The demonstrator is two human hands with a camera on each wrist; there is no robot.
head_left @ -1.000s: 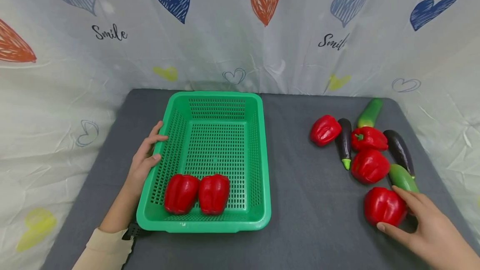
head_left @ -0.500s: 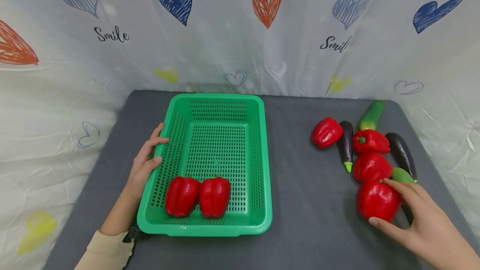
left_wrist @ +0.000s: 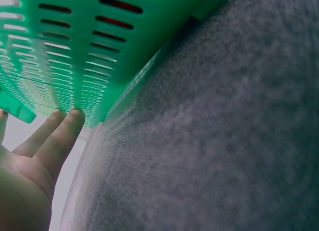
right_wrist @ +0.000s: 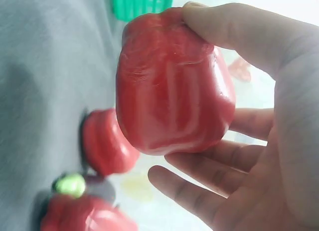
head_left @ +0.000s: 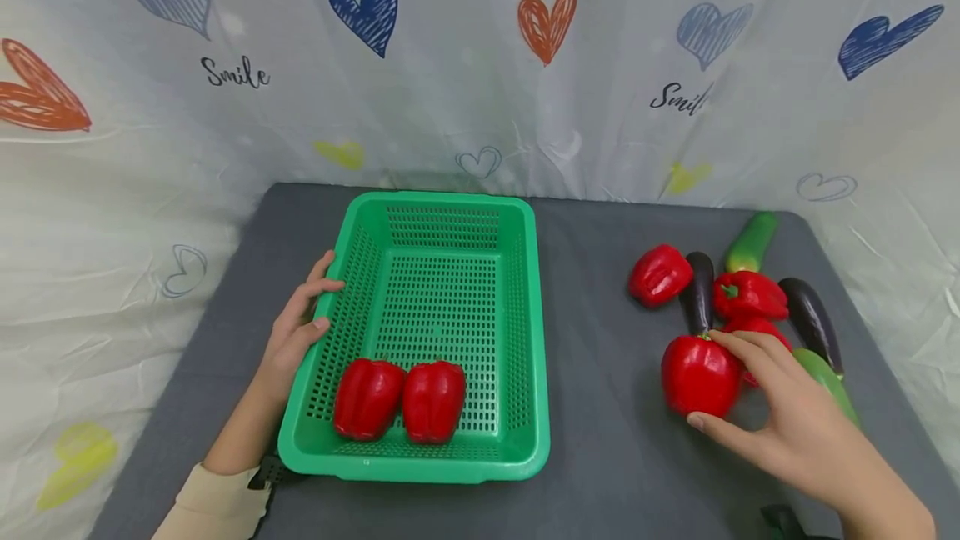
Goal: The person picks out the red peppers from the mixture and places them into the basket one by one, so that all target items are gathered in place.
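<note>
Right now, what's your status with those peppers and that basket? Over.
Right grip pinching pepper, seemingly lifted. Left grip touching basket's left side; two peppers inside. Nothing seen between held pepper and basket.

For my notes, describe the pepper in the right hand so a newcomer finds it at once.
Right of the green basket, across the grey tabletop, is the person's right hand. That hand holds a glossy red pepper; the other red peppers in view lie in the basket or on the tabletop.
</note>
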